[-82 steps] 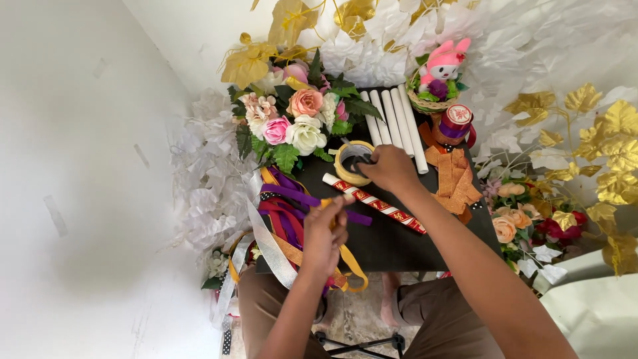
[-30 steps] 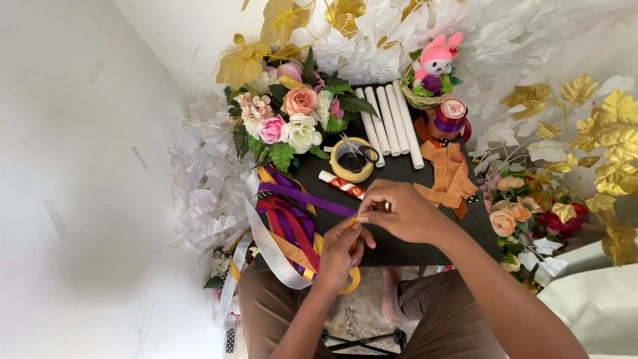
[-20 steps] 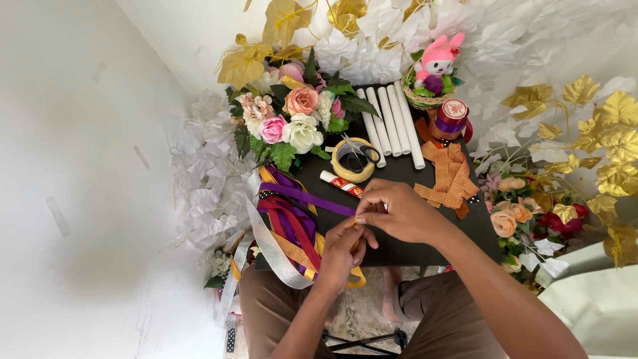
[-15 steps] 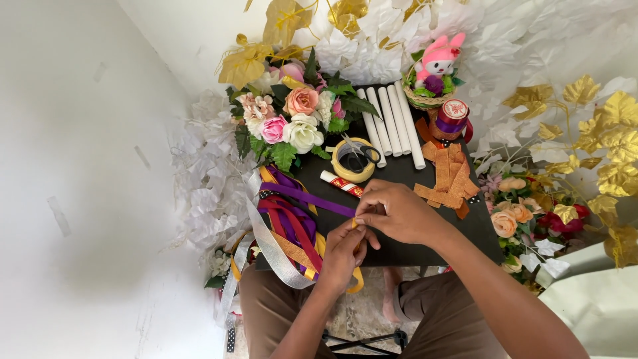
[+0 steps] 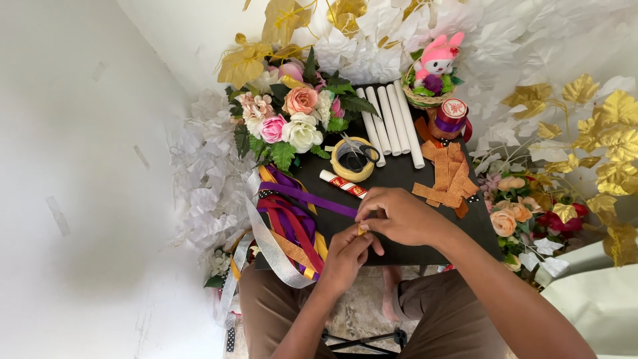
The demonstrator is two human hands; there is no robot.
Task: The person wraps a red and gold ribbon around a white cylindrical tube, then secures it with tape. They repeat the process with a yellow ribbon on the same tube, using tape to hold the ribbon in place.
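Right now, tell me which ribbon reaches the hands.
The purple ribbon: it stretches flat across the black tabletop toward the right hand, while the other ribbons hang at the left edge.

Bright even daylight, soft shadows, sharp focus.

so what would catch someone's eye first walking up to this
Probably the two hands meeting at the near edge of the black table: the left hand and right hand pinch a small orange strip between them. Next, the bunch of purple, red and gold ribbons spilling off the left, and the pink and cream flowers behind.
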